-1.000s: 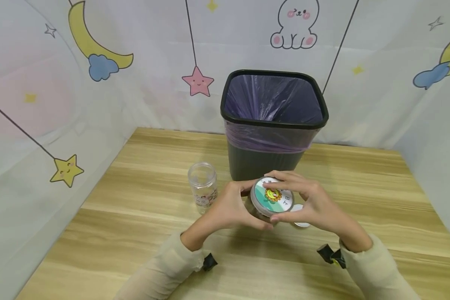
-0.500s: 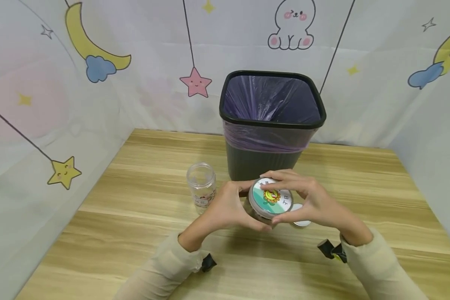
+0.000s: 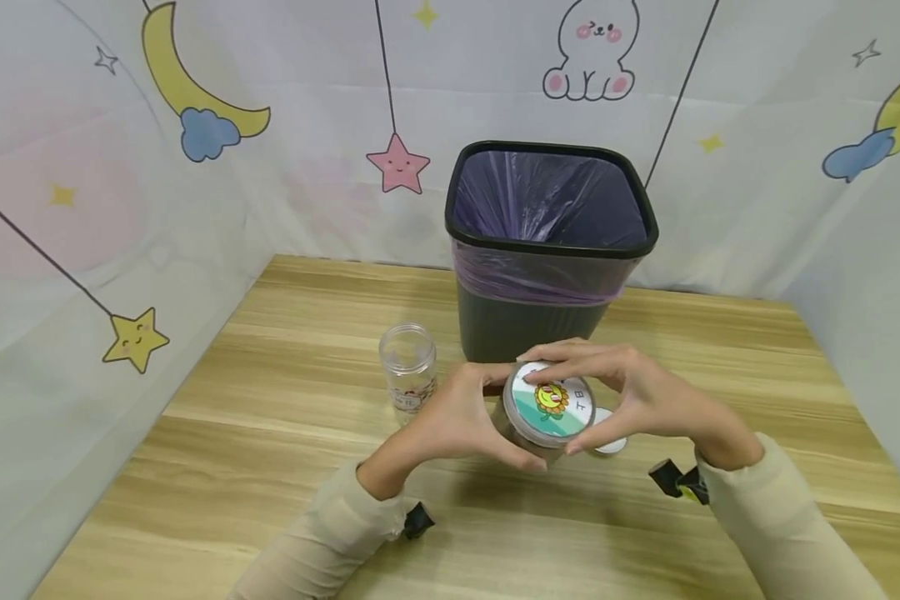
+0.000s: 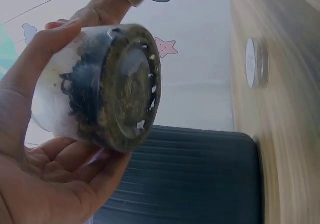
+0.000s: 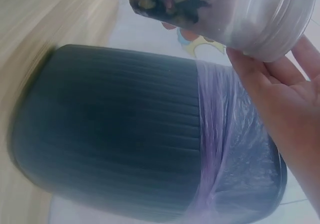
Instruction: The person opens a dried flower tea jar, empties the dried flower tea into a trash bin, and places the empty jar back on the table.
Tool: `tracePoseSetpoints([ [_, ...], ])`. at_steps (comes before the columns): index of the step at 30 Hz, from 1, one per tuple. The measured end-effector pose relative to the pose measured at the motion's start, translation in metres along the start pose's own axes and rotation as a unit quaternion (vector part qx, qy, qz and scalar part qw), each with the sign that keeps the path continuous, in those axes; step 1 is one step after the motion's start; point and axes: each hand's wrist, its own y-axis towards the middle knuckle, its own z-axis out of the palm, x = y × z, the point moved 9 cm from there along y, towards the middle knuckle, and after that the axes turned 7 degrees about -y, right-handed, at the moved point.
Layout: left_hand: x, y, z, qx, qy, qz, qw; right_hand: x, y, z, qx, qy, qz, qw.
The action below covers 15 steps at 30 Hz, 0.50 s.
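Above the table hangs a clear jar [image 4: 90,84], tilted, with dark, dried, leaf-like bits near its base. Its round lid [image 3: 552,402] bears a green and white label with a sunflower. My left hand [image 3: 461,417] grips the jar's body between thumb and fingers. My right hand [image 3: 630,396] holds the lid by its rim, fingers on the far side and thumb on the near side. In the right wrist view, the right fingers [image 5: 260,77] touch the jar around its lidded end. Whether lid and jar are apart cannot be seen.
Behind the hands stands a dark bin [image 3: 532,321] with a purple liner. A second clear jar [image 3: 407,362], lidless, stands upright left of the hands. A flat white and silver lid [image 4: 253,63] lies on the wooden table [image 3: 307,350], partly hidden by the right hand in the head view.
My right hand has shifted slightly right, and the lid's label looks turned a little counter-clockwise. The left hand keeps its grip on the jar. The bin and second jar stay put.
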Motion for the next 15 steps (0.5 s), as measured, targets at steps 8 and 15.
tracePoseSetpoints([
  [8,-0.006,0.000,-0.006,-0.050,0.079,0.030,0.9952,0.014,0.001,0.001,-0.015,-0.188,0.062,0.9801],
  [15,-0.007,-0.001,-0.009,-0.074,0.113,0.009,0.9908,0.015,0.003,0.000,-0.045,-0.278,0.119,0.9522],
])
